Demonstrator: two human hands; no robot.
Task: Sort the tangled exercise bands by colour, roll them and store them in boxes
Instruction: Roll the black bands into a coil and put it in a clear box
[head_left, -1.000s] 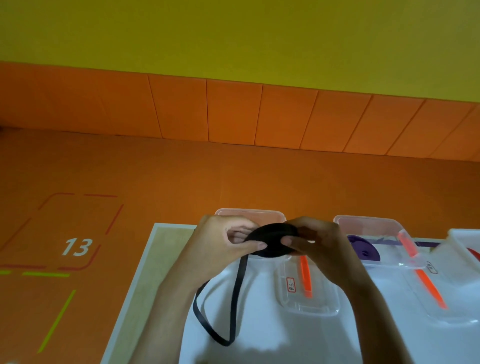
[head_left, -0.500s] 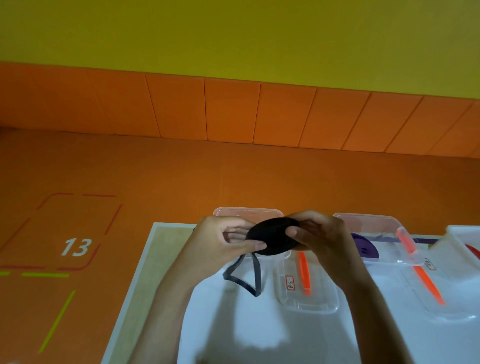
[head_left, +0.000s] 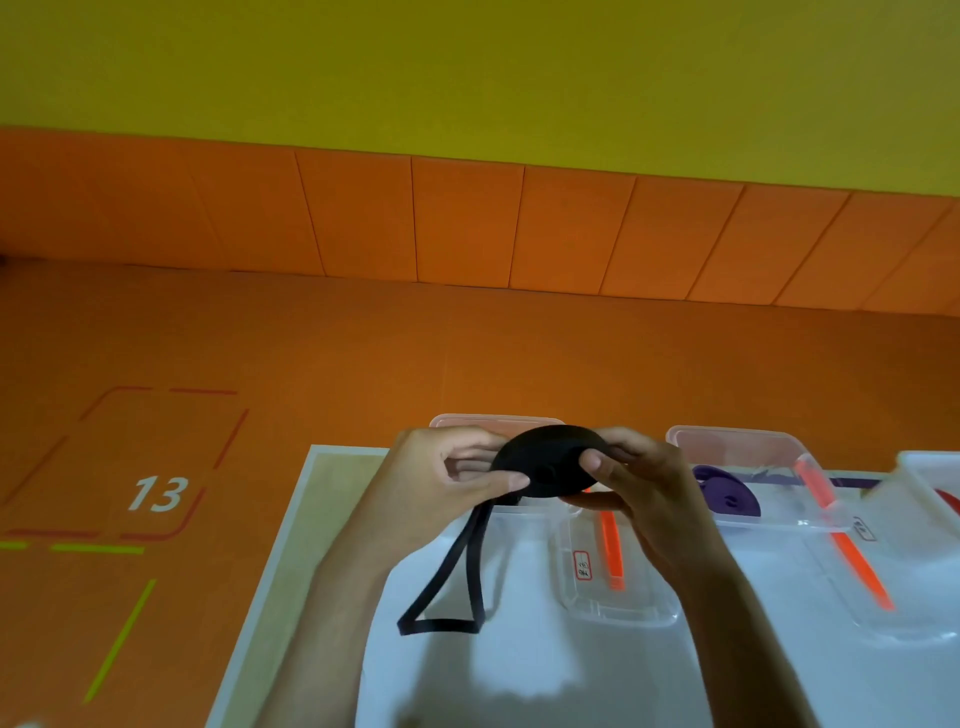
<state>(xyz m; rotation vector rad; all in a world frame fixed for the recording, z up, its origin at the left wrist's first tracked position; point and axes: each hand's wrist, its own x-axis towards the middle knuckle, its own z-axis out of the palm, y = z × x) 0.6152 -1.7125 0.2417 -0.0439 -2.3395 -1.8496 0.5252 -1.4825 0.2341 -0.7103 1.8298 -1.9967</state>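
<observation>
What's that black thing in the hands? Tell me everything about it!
It is a black band, flat, matte and rubbery-looking, mostly wound into a thick disc. The left hand and right hand pinch the disc from either side, holding it up above the table. An unrolled loop hangs down from it on the left, bent at its lower end.

From my remote seat I count two hands, left hand (head_left: 441, 478) and right hand (head_left: 639, 488), both gripping one black rubber exercise band (head_left: 545, 460), half coiled. Three clear plastic boxes: first box (head_left: 467, 420) just behind that band, second box (head_left: 737, 434) to its right, third box (head_left: 930, 460) farther right (cut by the frame edge). One purple rolled band (head_left: 727, 493), right of it. Two clear flat lids: near lid (head_left: 644, 597), far lid (head_left: 914, 618), both right of it.
</observation>
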